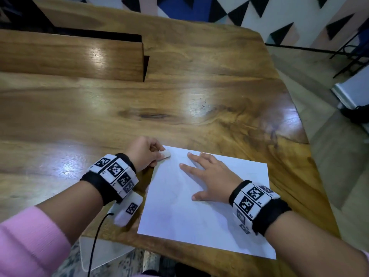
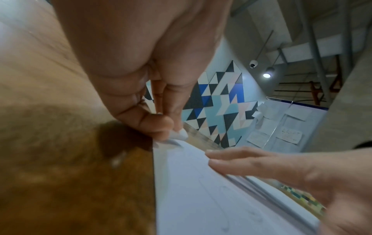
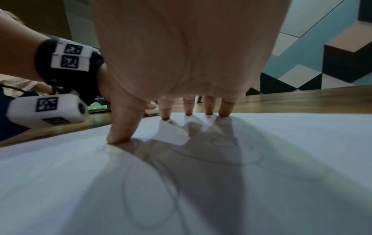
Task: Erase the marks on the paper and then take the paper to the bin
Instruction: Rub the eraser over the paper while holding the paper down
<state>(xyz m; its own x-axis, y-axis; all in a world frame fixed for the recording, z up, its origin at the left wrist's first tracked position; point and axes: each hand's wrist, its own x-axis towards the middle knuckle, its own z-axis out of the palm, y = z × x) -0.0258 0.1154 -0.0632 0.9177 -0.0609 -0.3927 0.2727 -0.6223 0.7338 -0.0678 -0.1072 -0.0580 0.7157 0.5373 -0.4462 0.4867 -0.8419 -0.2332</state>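
Note:
A white sheet of paper [image 1: 203, 212] lies near the front right edge of the wooden table [image 1: 179, 100]. Faint pencil loops [image 3: 149, 190] show on the paper [image 3: 281, 159] in the right wrist view. My left hand [image 1: 147, 152] pinches a small white eraser [image 1: 166, 154] at the paper's far left corner; in the left wrist view the eraser [image 2: 181, 135] touches the paper [image 2: 201, 190] at its edge. My right hand [image 1: 207, 174] lies flat on the sheet with fingers spread, its fingertips [image 3: 188, 111] pressing down.
A raised wooden block [image 1: 75, 54] with a dark slot behind it stands at the table's back left. The table's right edge drops to a tiled floor [image 1: 319, 76], where a white box [image 1: 353, 90] and a dark metal frame sit. A black cable [image 1: 95, 242] hangs from my left wrist.

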